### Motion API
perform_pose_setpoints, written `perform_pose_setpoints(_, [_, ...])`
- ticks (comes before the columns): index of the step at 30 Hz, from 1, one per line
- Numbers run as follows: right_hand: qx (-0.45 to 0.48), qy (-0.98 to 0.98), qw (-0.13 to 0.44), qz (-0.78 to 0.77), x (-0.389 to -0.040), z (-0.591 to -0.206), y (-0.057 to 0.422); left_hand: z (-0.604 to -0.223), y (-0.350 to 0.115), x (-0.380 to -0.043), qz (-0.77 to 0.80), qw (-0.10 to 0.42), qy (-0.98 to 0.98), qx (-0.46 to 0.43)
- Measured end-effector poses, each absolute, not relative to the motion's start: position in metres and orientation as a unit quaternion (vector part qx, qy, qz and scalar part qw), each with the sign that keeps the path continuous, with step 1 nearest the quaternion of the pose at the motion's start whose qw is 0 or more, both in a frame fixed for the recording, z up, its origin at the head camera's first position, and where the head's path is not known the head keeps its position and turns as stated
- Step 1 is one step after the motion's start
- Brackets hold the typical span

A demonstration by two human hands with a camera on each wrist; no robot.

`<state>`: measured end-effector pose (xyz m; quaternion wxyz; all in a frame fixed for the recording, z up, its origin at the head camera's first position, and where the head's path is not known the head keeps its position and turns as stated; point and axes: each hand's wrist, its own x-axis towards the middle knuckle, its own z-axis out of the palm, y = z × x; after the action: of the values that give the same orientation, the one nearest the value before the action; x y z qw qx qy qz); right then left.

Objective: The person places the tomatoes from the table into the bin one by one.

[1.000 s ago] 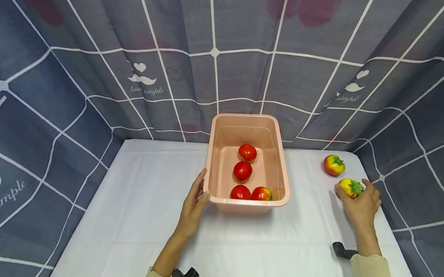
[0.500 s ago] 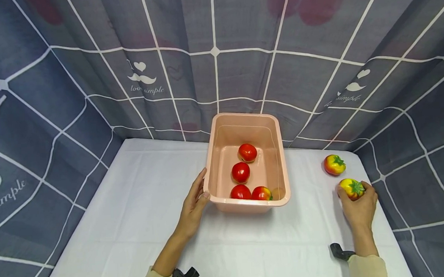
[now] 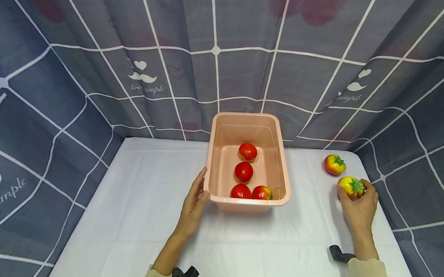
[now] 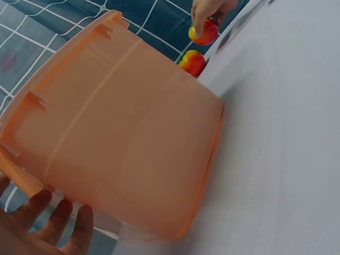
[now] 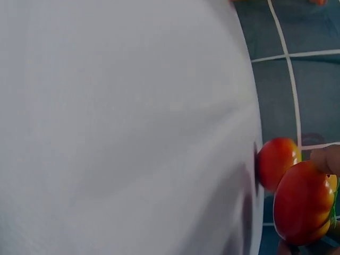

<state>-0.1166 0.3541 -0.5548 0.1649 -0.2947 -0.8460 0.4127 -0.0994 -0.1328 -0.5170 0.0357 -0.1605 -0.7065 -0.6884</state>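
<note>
My right hand [image 3: 360, 208] pinches a red-and-yellow tomato [image 3: 351, 186] with a green leafy top, between thumb and fingers. The right wrist view shows this tomato [image 5: 300, 204] large at the lower right, raised off the tablecloth with its shadow apart from it. A similar tomato [image 3: 334, 164] lies just beyond. On the left, my left hand [image 3: 191, 208] rests its fingers and thumb against the outside of a peach plastic bin [image 3: 249, 205]. Its fingers [image 4: 56, 218] touch the bin just under the rim. Inside lie red tomatoes [image 3: 243, 172], one of them partly yellow [image 3: 261, 193].
A white cloth [image 3: 141, 194] covers the table. Grey checked curtains [image 3: 187, 77] rise behind it and at both sides, close to the table's edges. The bin stands near the back edge, and the loose tomato sits near the right back corner.
The right hand has shifted slightly left with its tomato. A red tomato in the bin has rolled a little left and back. The left hand and the bin have stayed put.
</note>
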Motion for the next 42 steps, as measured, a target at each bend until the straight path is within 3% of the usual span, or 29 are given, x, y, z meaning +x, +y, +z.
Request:
perform_pose_setpoints(15, [-0.135, -0.836, 0.352, 0.398, -0.103, -0.514, 0.305, -0.517, -0.133, -0.097, -0.684, 0.043, -0.712, -0.154])
perform_pose_setpoints(26, [-0.099, -0.820, 0.391, 0.406, -0.099, -0.495, 0.289, -0.512, -0.132, -0.103, -0.684, 0.033, -0.710, -0.164])
perform_pose_setpoints(42, [-0.030, -0.820, 0.373, 0.432, -0.100, -0.483, 0.258, -0.517, -0.134, -0.100, -0.686, 0.040, -0.710, -0.158])
